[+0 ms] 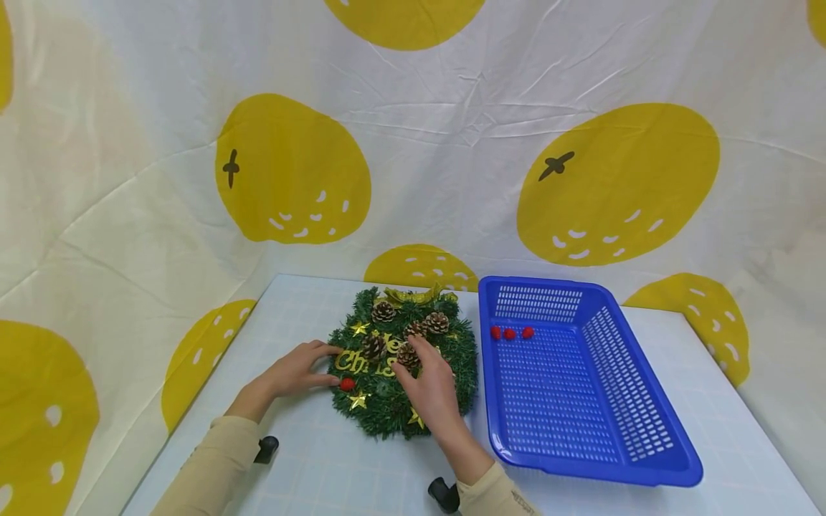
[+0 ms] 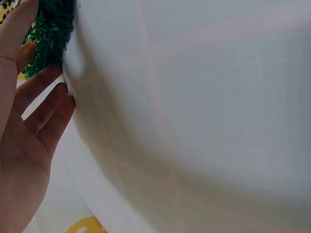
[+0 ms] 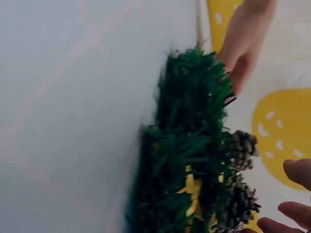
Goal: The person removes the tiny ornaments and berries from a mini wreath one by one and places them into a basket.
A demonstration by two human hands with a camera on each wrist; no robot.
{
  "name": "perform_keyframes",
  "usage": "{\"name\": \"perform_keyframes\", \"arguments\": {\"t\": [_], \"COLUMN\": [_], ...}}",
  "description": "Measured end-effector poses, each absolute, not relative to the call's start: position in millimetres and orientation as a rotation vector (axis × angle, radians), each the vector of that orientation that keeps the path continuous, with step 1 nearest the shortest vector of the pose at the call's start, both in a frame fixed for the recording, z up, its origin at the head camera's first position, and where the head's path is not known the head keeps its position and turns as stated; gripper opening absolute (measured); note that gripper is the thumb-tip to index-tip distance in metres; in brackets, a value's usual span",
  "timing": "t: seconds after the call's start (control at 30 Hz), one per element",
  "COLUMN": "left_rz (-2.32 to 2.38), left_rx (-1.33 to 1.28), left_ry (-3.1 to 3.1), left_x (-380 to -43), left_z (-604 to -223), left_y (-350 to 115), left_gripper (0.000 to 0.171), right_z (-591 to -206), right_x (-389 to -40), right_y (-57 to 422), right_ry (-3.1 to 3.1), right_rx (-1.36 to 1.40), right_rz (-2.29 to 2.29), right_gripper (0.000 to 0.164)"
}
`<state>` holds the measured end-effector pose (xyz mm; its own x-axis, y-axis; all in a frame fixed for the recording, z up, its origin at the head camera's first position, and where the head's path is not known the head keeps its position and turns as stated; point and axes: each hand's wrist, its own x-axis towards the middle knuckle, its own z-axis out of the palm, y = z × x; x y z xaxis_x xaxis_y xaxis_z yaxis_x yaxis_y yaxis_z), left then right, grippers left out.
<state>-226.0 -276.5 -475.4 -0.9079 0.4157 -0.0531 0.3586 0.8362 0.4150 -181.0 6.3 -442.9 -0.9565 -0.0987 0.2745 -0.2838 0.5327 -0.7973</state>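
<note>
A green Christmas wreath [image 1: 393, 412] with pine cones [image 1: 383, 311], gold stars [image 1: 358, 400] and gold lettering lies on the table in the head view. At its left edge, my left hand [image 1: 293, 370] reaches in with thumb and forefinger spread. A small red ball [image 1: 348, 385] sits on the greenery right beside the thumb tip. The left wrist view shows this hand's fingers [image 2: 51, 124] nearly straight against the wreath's side. Over the wreath's middle hovers my right hand [image 1: 434, 387], fingers loosely bent and apart, close to the pine cones. Nothing shows between its fingers in the right wrist view.
A blue plastic basket [image 1: 590, 469] stands right of the wreath, with three red balls [image 1: 510, 334] near its far left corner. The table [image 1: 323, 466] has a pale checked cover. Behind it hangs a white cloth [image 1: 445, 172] printed with yellow fruit.
</note>
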Motion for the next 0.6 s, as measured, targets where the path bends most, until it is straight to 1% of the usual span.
{"name": "perform_keyframes", "arguments": {"t": [0.33, 0.6], "left_rz": [0.608, 0.601], "left_rx": [0.617, 0.616], "left_ry": [2.88, 2.885], "left_x": [-226.5, -227.6], "left_z": [-477.3, -478.1], "left_y": [-276.6, -277.7], "left_gripper": [0.065, 0.065], "right_z": [-467.1, -472.2], "right_x": [-194.6, -197.0], "right_y": [2.1, 1.4], "right_ry": [-2.598, -2.59], "right_rx": [0.295, 0.355], "right_rz": [1.252, 1.19], "right_gripper": [0.05, 0.053]}}
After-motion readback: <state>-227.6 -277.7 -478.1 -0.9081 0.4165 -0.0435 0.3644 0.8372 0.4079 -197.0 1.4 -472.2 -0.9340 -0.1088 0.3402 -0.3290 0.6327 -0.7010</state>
